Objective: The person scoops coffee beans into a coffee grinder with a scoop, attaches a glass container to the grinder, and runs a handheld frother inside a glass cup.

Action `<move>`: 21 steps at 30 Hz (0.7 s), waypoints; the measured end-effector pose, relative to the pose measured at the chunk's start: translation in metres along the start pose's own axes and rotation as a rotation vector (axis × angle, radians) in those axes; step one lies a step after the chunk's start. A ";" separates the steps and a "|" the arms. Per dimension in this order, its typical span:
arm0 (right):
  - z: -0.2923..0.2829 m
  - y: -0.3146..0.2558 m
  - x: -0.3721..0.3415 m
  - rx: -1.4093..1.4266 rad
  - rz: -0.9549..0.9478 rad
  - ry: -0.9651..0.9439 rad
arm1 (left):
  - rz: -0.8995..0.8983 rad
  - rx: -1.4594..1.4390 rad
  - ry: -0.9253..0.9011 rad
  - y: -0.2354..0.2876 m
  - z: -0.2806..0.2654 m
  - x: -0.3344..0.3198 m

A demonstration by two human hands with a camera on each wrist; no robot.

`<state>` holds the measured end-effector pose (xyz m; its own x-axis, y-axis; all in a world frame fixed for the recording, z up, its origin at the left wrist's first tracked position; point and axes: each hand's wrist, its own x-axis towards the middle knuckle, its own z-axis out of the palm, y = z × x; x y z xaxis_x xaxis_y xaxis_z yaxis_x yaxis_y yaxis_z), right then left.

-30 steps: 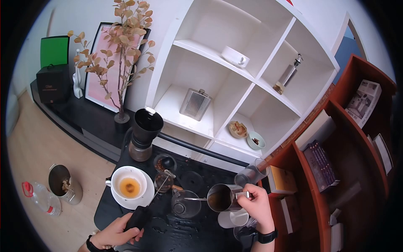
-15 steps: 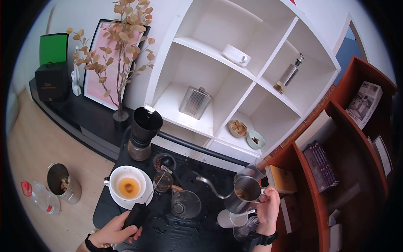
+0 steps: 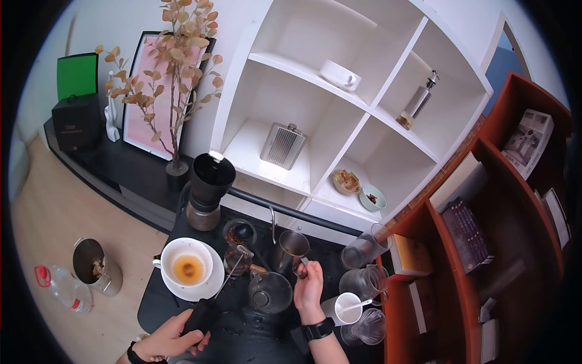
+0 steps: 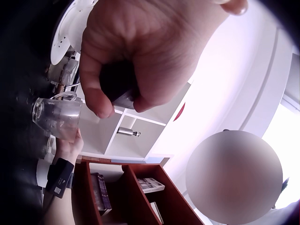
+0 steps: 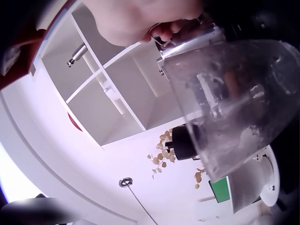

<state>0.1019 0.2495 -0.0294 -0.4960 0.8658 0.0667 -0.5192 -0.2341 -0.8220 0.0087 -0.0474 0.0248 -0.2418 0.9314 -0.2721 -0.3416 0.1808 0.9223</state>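
Toward the far edge of the black worktop [image 3: 242, 346], a kettle [image 3: 285, 256] is just beyond the right hand [image 3: 308, 288], which pinches its handle [image 3: 301, 267], while the left hand [image 3: 170, 337] grips a frother [image 3: 202, 314] slanting that way.

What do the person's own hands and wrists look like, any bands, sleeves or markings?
The left hand and right hand are ungloved. The right wrist wears a black band with a dark boxy unit bearing a small whitish square marking; no sleeve shows on that forearm. The left wrist has another dark band, with what look like pale beads beside it.
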 end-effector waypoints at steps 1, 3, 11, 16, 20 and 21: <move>0.002 0.001 0.001 -0.024 0.014 0.008 | -0.007 -0.004 -0.002 0.001 0.001 -0.001; -0.010 0.010 0.007 -0.087 0.027 -0.055 | 0.003 -0.048 0.025 0.003 0.004 -0.001; 0.023 -0.055 -0.055 -1.146 -0.944 -0.270 | -0.008 -0.050 -0.048 0.004 0.011 0.012; 0.075 -0.093 -0.112 -1.612 -1.113 -1.275 | -0.037 0.339 -0.113 0.020 0.032 0.028; 0.077 -0.087 -0.098 -1.570 -1.228 -1.091 | 0.162 0.502 -0.176 0.026 0.050 0.031; 0.074 -0.088 -0.094 -1.512 -1.293 -1.076 | 0.188 0.474 -0.166 0.026 0.052 0.030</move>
<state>0.1425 0.1564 0.0787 -0.7788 -0.3763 0.5018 -0.2899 0.9254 0.2441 0.0398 0.0012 0.0545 -0.0996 0.9919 -0.0788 0.1509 0.0933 0.9841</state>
